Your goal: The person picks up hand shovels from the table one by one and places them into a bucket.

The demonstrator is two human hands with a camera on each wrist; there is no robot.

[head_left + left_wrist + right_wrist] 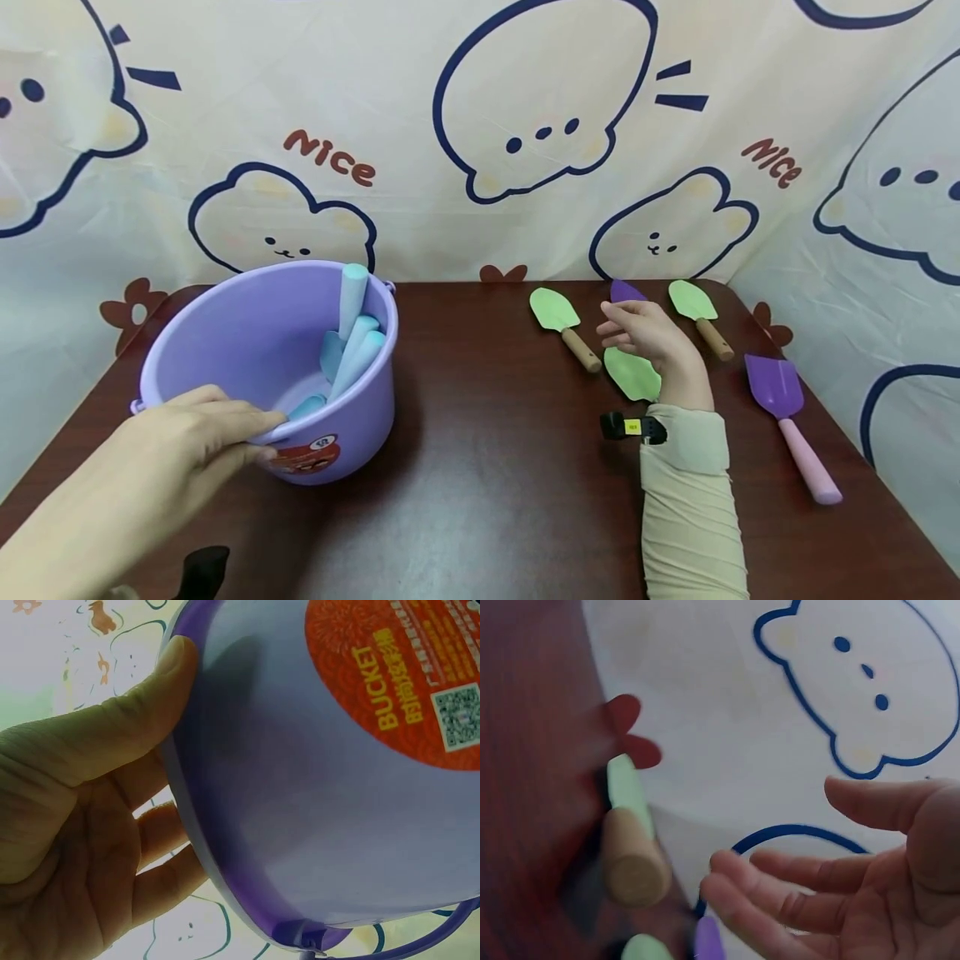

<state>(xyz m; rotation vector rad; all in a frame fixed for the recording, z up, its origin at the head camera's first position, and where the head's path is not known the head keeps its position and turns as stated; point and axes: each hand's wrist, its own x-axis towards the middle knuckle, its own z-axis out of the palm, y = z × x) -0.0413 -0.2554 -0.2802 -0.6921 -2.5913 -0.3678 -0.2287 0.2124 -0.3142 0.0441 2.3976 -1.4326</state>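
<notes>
My left hand [198, 442] grips the near rim of a purple bucket [378, 433], thumb outside and fingers inside, as the left wrist view also shows. Several light-blue handles [352, 300] and blue blades lean inside the bucket. My right hand [648, 337] hovers over the back right of the table, fingers loosely extended and holding nothing. Beside it lie a green trowel with a wooden handle [555, 310], a green blade [633, 375] partly hidden under the wrist, and a purple blade [626, 291] partly behind the fingers. In the right wrist view a wooden handle [636, 862] points toward the camera.
Another green trowel [693, 300] lies at the back right. Nearer the right edge is a purple shovel [776, 387] with a pink handle. A cartoon-print curtain [420, 225] stands behind the brown table [480, 500]. A red label [405, 682] marks the bucket's side.
</notes>
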